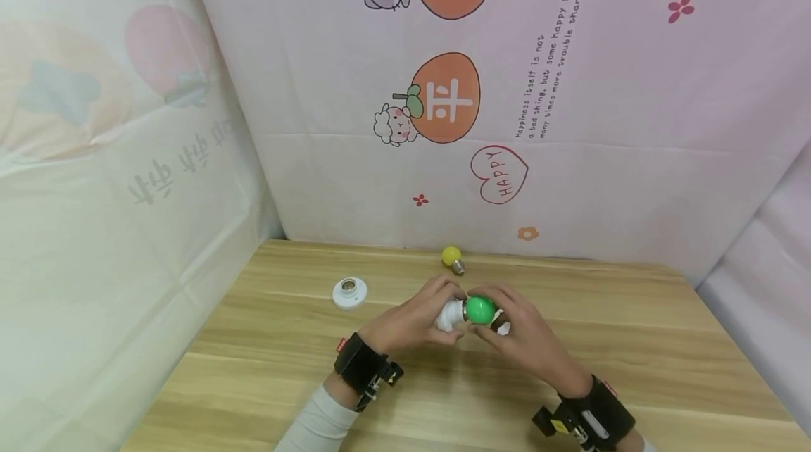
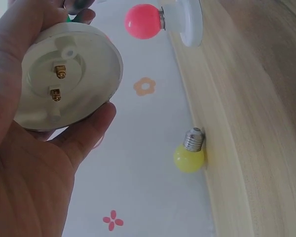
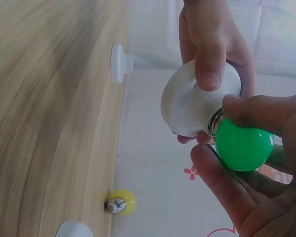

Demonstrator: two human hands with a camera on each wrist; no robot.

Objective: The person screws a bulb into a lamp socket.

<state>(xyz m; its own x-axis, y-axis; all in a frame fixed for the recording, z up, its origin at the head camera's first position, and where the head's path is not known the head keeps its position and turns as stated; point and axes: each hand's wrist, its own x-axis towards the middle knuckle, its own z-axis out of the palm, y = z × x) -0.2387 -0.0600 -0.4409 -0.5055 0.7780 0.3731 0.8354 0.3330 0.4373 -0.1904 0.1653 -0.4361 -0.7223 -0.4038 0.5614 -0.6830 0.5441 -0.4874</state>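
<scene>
My left hand grips a white round lamp holder by its rim, and its underside with two brass screws faces the left wrist camera. The fingers and thumb of my right hand pinch a green light bulb. The bulb's metal screw base sits at the mouth of the holder, with a little thread showing between them. Both are held up over the table, in front of my body.
A yellow bulb lies near the wooden table's back edge. To the left stands another white lamp holder, its socket facing up. A red bulb in a white holder is mostly hidden behind my right hand in the head view.
</scene>
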